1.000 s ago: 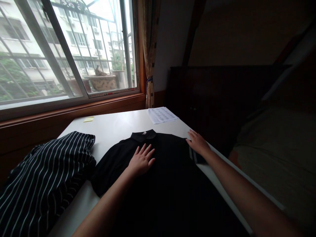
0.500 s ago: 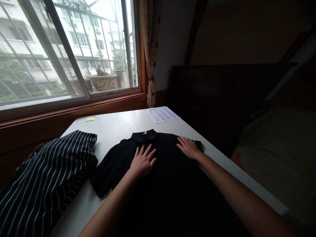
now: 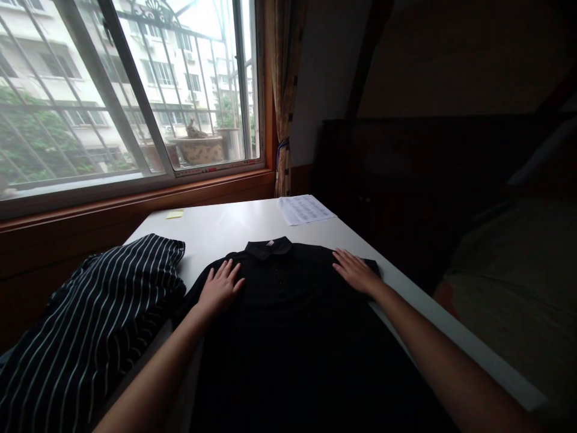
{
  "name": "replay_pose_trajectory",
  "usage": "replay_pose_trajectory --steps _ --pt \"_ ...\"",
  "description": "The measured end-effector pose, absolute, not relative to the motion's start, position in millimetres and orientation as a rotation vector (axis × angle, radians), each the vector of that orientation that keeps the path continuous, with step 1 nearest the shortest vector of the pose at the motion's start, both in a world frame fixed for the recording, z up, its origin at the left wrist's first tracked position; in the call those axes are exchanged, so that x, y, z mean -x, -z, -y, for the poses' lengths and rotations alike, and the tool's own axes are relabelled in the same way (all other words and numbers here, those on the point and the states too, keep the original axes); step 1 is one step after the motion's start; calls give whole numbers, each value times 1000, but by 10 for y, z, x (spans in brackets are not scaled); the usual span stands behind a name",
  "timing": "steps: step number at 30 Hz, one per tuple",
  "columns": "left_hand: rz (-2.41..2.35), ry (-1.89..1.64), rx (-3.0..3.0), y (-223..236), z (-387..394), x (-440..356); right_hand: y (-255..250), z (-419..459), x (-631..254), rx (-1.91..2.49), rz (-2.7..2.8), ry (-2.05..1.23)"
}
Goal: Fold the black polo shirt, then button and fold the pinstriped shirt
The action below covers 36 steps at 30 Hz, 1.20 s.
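A black polo shirt (image 3: 288, 325) lies spread out on a white table (image 3: 211, 219), its collar (image 3: 269, 248) at the far end and a small pale label inside the neck. My left hand (image 3: 222, 285) rests flat, fingers apart, on the shirt's left shoulder near the sleeve. On the opposite shoulder, my right hand (image 3: 356, 272) lies flat with its fingers stretched out. Neither hand grips the cloth. The shirt's lower part fades into dark shadow close to me.
A dark garment with white stripes (image 3: 117, 313) lies crumpled at the table's left side. Printed sheets (image 3: 306, 210) lie at the far right corner, a yellow note (image 3: 175, 213) at the far left. Behind stand a window (image 3: 135, 90) and a tied curtain (image 3: 283, 108). Greenish fabric (image 3: 518, 282) is at the right.
My left hand has slid left from the shirt's chest to its left shoulder, uncovering the button placket. My right hand stays on the right shoulder. The view has shifted slightly.
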<state>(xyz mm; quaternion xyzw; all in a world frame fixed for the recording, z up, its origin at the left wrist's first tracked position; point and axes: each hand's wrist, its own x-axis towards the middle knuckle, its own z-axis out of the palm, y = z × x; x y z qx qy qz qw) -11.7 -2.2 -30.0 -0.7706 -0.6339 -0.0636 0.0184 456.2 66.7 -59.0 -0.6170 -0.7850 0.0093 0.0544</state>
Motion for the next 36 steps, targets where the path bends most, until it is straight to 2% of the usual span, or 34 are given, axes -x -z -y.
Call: replay_pose_trajectory --steps 8,16,24,36 --pt "2247 192 2128 105 -237 727 613 -685 -4578 1869 2375 5" --pt "2404 -6 2228 6 -428 974 619 -691 -4591 1857 2382 11" --pt "2278 68 2173 -7 -383 832 586 -744 -4612 1861 2400 -23" --pt "2100 -74 2148 -179 -375 1080 562 -733 -4569 1884 2381 -31"
